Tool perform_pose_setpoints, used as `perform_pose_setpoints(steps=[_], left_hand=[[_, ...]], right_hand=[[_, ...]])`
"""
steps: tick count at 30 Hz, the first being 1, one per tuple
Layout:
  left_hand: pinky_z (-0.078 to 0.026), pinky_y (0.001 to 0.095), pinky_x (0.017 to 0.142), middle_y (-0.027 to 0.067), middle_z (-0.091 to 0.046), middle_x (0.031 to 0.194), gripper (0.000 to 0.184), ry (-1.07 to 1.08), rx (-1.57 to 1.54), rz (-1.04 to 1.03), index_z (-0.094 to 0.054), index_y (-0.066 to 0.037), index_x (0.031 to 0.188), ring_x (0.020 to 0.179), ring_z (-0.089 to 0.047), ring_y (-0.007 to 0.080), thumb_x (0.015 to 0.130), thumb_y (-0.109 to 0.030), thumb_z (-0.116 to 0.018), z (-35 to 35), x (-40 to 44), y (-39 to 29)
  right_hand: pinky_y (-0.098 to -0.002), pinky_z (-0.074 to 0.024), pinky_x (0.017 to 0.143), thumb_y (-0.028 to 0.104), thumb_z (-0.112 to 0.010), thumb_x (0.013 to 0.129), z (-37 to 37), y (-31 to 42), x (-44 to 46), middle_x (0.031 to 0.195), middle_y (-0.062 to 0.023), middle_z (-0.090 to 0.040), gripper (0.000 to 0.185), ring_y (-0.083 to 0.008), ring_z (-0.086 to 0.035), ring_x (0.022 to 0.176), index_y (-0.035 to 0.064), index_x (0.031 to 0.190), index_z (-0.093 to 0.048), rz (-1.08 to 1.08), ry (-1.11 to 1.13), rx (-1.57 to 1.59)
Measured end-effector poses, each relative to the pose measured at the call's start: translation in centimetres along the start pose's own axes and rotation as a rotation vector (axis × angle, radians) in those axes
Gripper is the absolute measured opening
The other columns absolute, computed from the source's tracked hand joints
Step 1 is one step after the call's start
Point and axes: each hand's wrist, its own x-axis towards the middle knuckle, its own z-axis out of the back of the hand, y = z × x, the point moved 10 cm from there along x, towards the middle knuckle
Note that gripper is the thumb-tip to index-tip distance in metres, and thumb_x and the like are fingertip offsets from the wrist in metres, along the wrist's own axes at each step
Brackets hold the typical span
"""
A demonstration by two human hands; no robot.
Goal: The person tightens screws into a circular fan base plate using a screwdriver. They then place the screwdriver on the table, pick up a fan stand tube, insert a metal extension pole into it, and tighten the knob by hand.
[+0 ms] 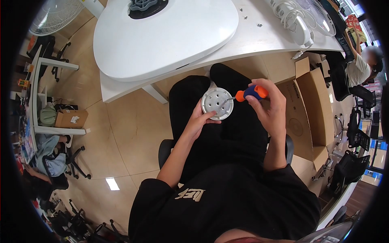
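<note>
Above my lap, my left hand [199,117] grips a round white plastic part [211,96] by its rim, with the thumb over its near edge. Several dark holes dot the part's face. My right hand [270,106] is closed around the orange and blue handle of a screwdriver [252,93]. Its shaft points left, and the tip is at the face of the round part, near a hole. Whether a screw sits under the tip is too small to tell.
A large white base [162,44] lies on the white table [227,52] ahead. Small metal pieces [259,25], a coiled white cable [298,20] and a clear fan blade are at the right. An open cardboard box [304,115] stands right of my chair. People sit at both sides.
</note>
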Motion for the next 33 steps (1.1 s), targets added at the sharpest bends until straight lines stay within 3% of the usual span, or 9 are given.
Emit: perform_pose_setpoints(steps=[7, 16, 25, 33], left_hand=[[-0.066, 0.0392, 0.08, 0.0127, -0.054, 0.141, 0.069, 0.009, -0.008, -0.006, -0.032, -0.007, 0.154, 0.119, -0.064, 0.0248, 0.093, -0.002, -0.062, -0.1, -0.1, -0.1], [-0.066, 0.0395, 0.081, 0.0132, -0.054, 0.142, 0.068, 0.002, 0.003, -0.005, -0.032, -0.006, 0.154, 0.119, -0.064, 0.0259, 0.093, -0.001, -0.062, 0.0, 0.0, -0.1], [-0.066, 0.0402, 0.079, 0.0135, -0.054, 0.142, 0.068, 0.014, -0.043, -0.007, -0.034, -0.006, 0.153, 0.12, -0.064, 0.0263, 0.091, -0.001, -0.062, 0.0, 0.0, -0.1], [-0.066, 0.0389, 0.077, 0.0132, -0.055, 0.14, 0.069, -0.016, -0.021, 0.004, -0.035, -0.006, 0.152, 0.118, -0.065, 0.0256, 0.09, -0.001, -0.064, 0.3, -0.1, 0.0]], right_hand=[[-0.0299, -0.0575, 0.066, 0.009, -0.079, 0.086, -0.6, 0.7, 0.1, 0.113, -0.0122, -0.069, 0.035, -0.0227, -0.07, 0.085, 0.0039, 0.119, -0.068, 0.065, 0.051, -0.035], [-0.0289, -0.0583, 0.066, -0.004, -0.07, 0.086, -1.3, 1.5, 0.3, 0.125, -0.0135, -0.067, 0.046, -0.0233, -0.072, 0.087, 0.0041, 0.13, -0.061, 0.112, 0.097, 0.018], [-0.0278, -0.0573, 0.065, -0.007, -0.072, 0.083, -1.7, 0.8, 0.0, 0.126, -0.0134, -0.067, 0.042, -0.0202, -0.071, 0.087, 0.0025, 0.123, -0.066, 0.133, 0.052, 0.08], [-0.0264, -0.0559, 0.066, -0.011, -0.068, 0.084, -1.5, 0.5, -0.4, 0.134, -0.0146, -0.062, 0.044, -0.0187, -0.07, 0.086, 0.0026, 0.125, -0.065, 0.08, 0.007, 0.191]])
